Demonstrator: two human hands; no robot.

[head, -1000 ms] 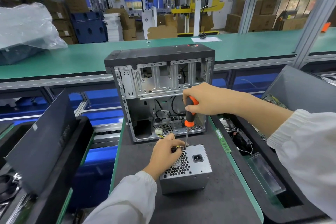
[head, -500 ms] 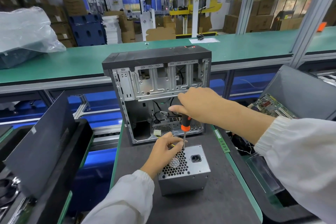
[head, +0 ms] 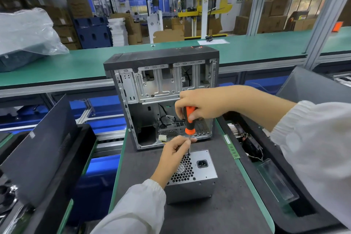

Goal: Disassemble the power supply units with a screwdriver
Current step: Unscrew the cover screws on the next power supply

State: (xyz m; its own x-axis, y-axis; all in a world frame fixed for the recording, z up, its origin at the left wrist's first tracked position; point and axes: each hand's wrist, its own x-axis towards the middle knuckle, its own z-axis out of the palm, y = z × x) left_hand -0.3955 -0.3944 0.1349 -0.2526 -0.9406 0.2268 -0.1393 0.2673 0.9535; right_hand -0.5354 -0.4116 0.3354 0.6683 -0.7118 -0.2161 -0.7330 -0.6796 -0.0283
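Note:
A silver power supply unit [head: 199, 175] with a honeycomb fan grille and a power socket lies on the dark mat in front of me. My right hand [head: 201, 104] grips the orange-and-black handle of a screwdriver [head: 189, 119], which stands upright with its tip on the unit's far top edge. My left hand [head: 174, 156] rests on the grille and pinches the screwdriver's shaft near the tip.
An open computer case [head: 161, 97] stands upright just behind the unit. A black bin [head: 296, 205] with parts sits to the right, a green memory stick [head: 231, 146] along its edge. A dark panel [head: 39, 150] leans in a bin on the left.
My right hand and the screwdriver have come down and leftward, and the tip now sits on the unit's top edge. My left hand's fingers have closed on the shaft.

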